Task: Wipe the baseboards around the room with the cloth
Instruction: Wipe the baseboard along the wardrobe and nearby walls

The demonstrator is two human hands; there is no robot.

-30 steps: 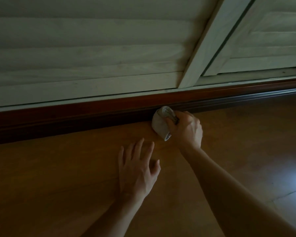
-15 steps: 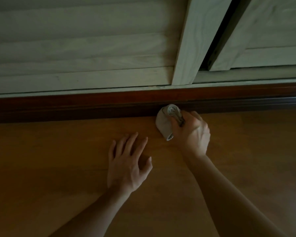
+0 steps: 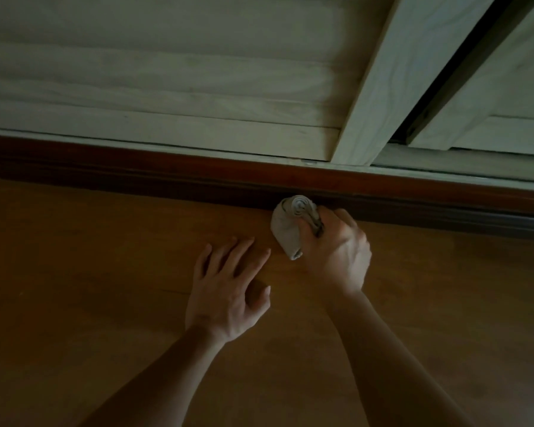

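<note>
A dark reddish-brown baseboard (image 3: pixel 167 171) runs across the view where the wooden floor meets the pale louvred doors. My right hand (image 3: pixel 336 254) grips a rolled grey cloth (image 3: pixel 289 224), and the roll's top end touches the lower part of the baseboard. My left hand (image 3: pixel 228 285) rests flat on the floor just left of the cloth, fingers straight and spread toward the baseboard.
Pale wooden louvred sliding doors (image 3: pixel 182 72) stand above the baseboard, with a dark gap (image 3: pixel 463 66) between two panels at the upper right. An orange-brown wooden floor (image 3: pixel 74 288) fills the lower half of the view. The room is dim.
The view has swung, so the baseboard now slopes down to the right. My right hand with the cloth stays against the baseboard, and my left hand stays flat on the floor beside it.
</note>
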